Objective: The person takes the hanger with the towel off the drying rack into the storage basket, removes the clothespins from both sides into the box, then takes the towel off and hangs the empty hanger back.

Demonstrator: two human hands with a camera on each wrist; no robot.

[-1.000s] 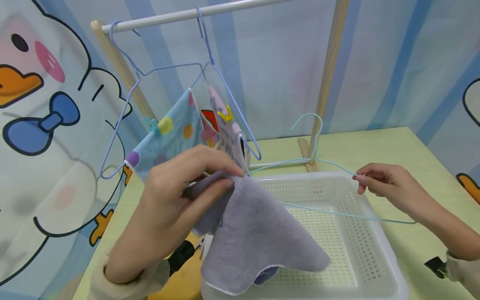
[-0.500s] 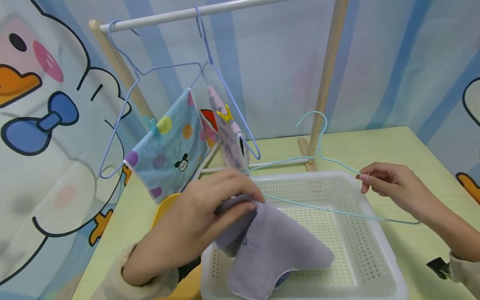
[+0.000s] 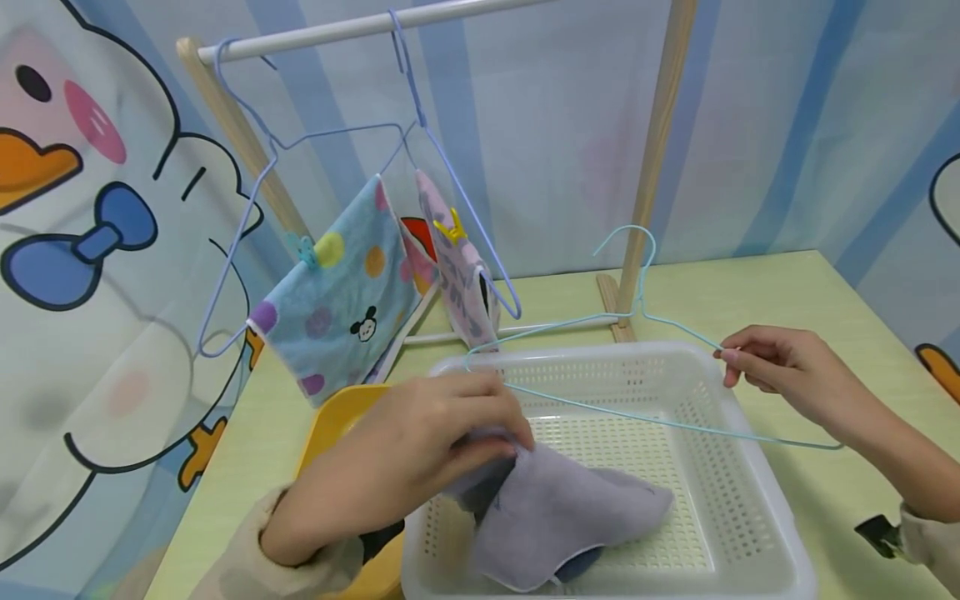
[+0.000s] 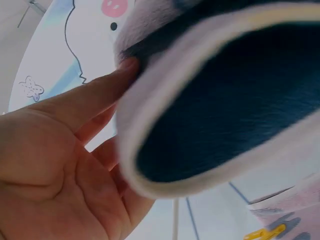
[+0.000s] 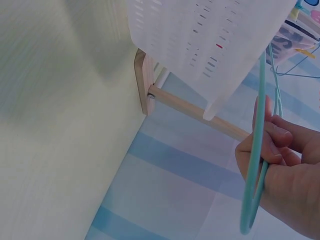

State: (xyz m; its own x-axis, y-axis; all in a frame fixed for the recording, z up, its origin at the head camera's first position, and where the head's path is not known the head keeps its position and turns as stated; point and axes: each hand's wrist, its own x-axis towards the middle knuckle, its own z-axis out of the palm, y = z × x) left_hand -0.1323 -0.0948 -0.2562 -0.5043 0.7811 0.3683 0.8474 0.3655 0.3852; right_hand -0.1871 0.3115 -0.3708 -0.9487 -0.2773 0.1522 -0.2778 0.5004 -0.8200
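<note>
My left hand [image 3: 442, 442] pinches a grey towel [image 3: 562, 517] by its upper edge, low over the white basket [image 3: 783, 521]. Seen from the left wrist, the towel [image 4: 235, 110] has a dark navy side and a pale border, with the thumb pressed against its edge. My right hand [image 3: 780, 362] holds a mint-green clothes hanger [image 3: 697, 428] by its right shoulder, thumb against fingers. This hanger tilts above the basket, hook up. In the right wrist view, fingers curl around the hanger wire [image 5: 259, 110].
Behind stands a drying rack with a white rod [image 3: 322, 33] and wooden posts [image 3: 660, 125]. Two purple hangers [image 3: 465, 200] hang there; a dotted blue towel [image 3: 345, 308] and a pink towel [image 3: 453, 267] are clipped with pegs. A yellow container [image 3: 337, 417] sits left of the basket.
My left hand has moved down and to the right with the grey towel, lowering it toward the basket. The right hand and hanger have shifted only slightly.
</note>
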